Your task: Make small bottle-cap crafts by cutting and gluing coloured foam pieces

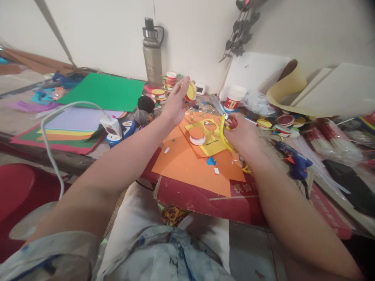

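Up in the air, the left hand (175,102) pinches a small cap (190,91) faced with a yellow disc, above the orange paper (187,164). The right hand (241,134) grips yellow-handled scissors (225,130) just over a yellow sheet (212,138). It looks like a trimming step; the next cut seemingly needs cap and blades brought together carefully.

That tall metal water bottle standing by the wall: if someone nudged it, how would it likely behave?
The metal bottle stands upright, tall and narrow, so a push near its cap would probably tip it. Its smooth grey wall looks rigid and perhaps slippery. On its side it would likely roll into the small stacked cups beside it. How full it is cannot be seen.
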Action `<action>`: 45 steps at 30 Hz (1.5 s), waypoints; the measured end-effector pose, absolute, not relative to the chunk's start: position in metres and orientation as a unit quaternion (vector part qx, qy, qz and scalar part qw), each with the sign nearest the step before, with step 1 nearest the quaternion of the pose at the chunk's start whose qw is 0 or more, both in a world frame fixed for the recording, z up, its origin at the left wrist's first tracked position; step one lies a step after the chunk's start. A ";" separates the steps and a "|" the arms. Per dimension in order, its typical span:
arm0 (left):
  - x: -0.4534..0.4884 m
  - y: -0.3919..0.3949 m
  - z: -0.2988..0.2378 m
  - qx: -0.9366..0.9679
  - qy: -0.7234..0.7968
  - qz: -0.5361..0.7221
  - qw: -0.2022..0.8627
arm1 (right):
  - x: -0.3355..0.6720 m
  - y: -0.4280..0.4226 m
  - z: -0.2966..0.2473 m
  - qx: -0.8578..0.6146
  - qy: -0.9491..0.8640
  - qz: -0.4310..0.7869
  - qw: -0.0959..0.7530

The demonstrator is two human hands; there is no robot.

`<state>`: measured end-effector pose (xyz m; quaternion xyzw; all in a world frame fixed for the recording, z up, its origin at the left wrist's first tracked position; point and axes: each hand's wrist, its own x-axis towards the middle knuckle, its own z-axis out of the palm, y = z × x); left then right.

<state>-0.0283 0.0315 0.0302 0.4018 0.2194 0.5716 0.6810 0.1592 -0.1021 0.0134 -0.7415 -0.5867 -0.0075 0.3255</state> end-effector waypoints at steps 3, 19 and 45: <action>-0.032 0.041 0.029 0.410 0.222 0.570 0.676 | 0.157 -0.106 0.014 -0.774 -0.604 -0.040 0.184; -0.028 0.016 0.026 0.463 0.195 0.493 0.710 | 0.149 -0.113 0.011 -0.719 -0.657 -0.128 0.186; -0.024 0.032 0.024 0.399 0.227 0.421 0.783 | 0.129 -0.096 -0.004 -0.644 -0.717 -0.002 0.269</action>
